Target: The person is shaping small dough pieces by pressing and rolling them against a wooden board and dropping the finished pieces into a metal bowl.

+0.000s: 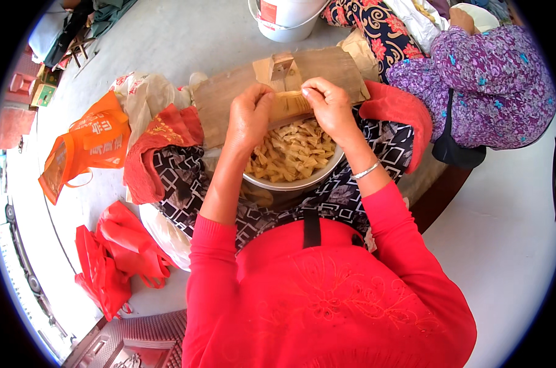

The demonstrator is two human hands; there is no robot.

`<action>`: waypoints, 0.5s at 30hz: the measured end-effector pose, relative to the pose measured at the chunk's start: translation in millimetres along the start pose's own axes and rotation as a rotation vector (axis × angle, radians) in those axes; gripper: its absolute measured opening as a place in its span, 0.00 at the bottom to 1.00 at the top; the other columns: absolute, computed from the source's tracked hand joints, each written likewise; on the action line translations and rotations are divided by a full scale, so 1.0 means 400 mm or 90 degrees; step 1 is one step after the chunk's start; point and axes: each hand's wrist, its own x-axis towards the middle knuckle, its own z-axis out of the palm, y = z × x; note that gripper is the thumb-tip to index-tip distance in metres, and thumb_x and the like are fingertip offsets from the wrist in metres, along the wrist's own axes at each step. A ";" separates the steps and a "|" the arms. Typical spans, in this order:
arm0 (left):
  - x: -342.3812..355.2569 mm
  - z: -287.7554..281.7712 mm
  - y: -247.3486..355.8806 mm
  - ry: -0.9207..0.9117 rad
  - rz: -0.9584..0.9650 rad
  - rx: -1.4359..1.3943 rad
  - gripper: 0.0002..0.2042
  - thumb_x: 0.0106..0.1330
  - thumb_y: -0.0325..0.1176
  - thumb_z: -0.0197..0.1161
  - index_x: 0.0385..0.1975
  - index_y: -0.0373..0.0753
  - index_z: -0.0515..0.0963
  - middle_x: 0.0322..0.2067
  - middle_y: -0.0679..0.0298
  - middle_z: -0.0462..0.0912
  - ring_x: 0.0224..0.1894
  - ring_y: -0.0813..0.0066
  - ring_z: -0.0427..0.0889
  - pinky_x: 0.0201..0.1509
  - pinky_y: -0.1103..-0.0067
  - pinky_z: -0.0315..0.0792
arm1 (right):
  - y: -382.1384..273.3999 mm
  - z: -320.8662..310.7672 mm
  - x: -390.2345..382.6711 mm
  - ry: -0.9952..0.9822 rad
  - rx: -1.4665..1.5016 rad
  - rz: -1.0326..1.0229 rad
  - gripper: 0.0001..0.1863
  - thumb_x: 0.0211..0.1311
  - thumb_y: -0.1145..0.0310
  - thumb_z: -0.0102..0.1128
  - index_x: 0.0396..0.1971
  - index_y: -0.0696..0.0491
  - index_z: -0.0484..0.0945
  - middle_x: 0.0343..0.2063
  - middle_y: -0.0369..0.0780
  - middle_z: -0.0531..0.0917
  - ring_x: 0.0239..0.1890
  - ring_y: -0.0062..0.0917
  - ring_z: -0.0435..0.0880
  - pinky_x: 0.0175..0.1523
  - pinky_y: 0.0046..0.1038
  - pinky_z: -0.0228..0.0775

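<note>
A flat tan, sheet-like piece with several dark slits [290, 108] is stretched between my two hands. My left hand [250, 113] is closed at its left end, the thumb pressed to the fingers. At the other end my right hand [330, 107] pinches it between thumb and fingers. Behind it lies a wooden board [220, 98] with a small wooden block [283, 64] on it. Below, in my lap, a round metal pot [297, 186] holds a heap of twisted yellow-brown pieces [293, 150]; its far rim is hidden by the board and hands.
Red cloths [407, 110] drape over both my knees. To the left are an orange bag [97, 138] and red bags [121, 245] on the grey floor. A white bucket [287, 27] stands ahead. Another person in purple floral clothing [492, 86] sits close on the right.
</note>
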 end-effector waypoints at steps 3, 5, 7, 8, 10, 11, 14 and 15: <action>0.022 0.010 -0.032 0.011 0.006 0.004 0.04 0.66 0.26 0.57 0.31 0.32 0.75 0.23 0.71 0.74 0.27 0.85 0.69 0.31 0.85 0.65 | -0.008 0.010 0.001 -0.013 -0.095 -0.021 0.05 0.61 0.71 0.57 0.31 0.58 0.77 0.22 0.44 0.79 0.25 0.32 0.78 0.35 0.29 0.69; 0.022 0.016 -0.042 0.036 0.018 0.086 0.04 0.65 0.26 0.57 0.31 0.32 0.75 0.23 0.69 0.75 0.27 0.83 0.71 0.31 0.83 0.66 | 0.001 0.014 0.003 -0.012 -0.188 -0.075 0.05 0.60 0.71 0.57 0.32 0.56 0.78 0.28 0.46 0.81 0.29 0.39 0.79 0.36 0.33 0.70; 0.023 0.026 -0.036 0.076 0.054 0.242 0.05 0.65 0.27 0.57 0.31 0.31 0.74 0.24 0.67 0.77 0.28 0.81 0.72 0.32 0.81 0.68 | 0.028 0.007 0.006 0.006 -0.308 -0.185 0.05 0.60 0.72 0.57 0.33 0.55 0.79 0.29 0.45 0.80 0.31 0.35 0.79 0.37 0.32 0.70; 0.017 0.023 -0.036 0.076 0.057 0.281 0.05 0.66 0.27 0.57 0.31 0.31 0.74 0.24 0.66 0.77 0.28 0.80 0.73 0.33 0.80 0.69 | 0.033 -0.006 0.000 0.001 -0.331 -0.198 0.05 0.59 0.72 0.58 0.34 0.55 0.79 0.31 0.44 0.81 0.33 0.36 0.79 0.38 0.33 0.70; -0.005 0.006 -0.047 0.082 0.061 0.361 0.06 0.66 0.28 0.56 0.33 0.30 0.74 0.25 0.63 0.78 0.28 0.79 0.74 0.34 0.78 0.70 | 0.016 -0.026 -0.012 -0.011 -0.375 -0.225 0.05 0.57 0.71 0.59 0.34 0.53 0.80 0.36 0.43 0.82 0.36 0.39 0.79 0.41 0.37 0.71; -0.017 0.009 -0.053 0.073 0.066 0.300 0.07 0.67 0.28 0.55 0.33 0.30 0.75 0.25 0.64 0.79 0.28 0.79 0.74 0.33 0.78 0.70 | 0.001 -0.029 -0.020 0.025 -0.368 -0.260 0.06 0.57 0.70 0.60 0.34 0.53 0.80 0.36 0.42 0.82 0.37 0.38 0.79 0.41 0.37 0.71; -0.079 0.037 -0.073 0.028 0.038 0.124 0.07 0.69 0.28 0.52 0.35 0.30 0.75 0.26 0.65 0.78 0.28 0.79 0.74 0.33 0.79 0.70 | -0.051 -0.001 -0.065 0.101 -0.329 -0.362 0.11 0.58 0.64 0.61 0.38 0.53 0.80 0.38 0.40 0.82 0.38 0.37 0.80 0.43 0.35 0.70; -0.101 0.053 -0.055 0.012 0.014 0.069 0.08 0.69 0.28 0.51 0.35 0.31 0.76 0.26 0.66 0.78 0.28 0.79 0.74 0.33 0.79 0.70 | -0.057 0.027 -0.082 0.102 -0.343 -0.374 0.11 0.58 0.62 0.61 0.37 0.52 0.80 0.35 0.38 0.82 0.38 0.34 0.79 0.41 0.35 0.69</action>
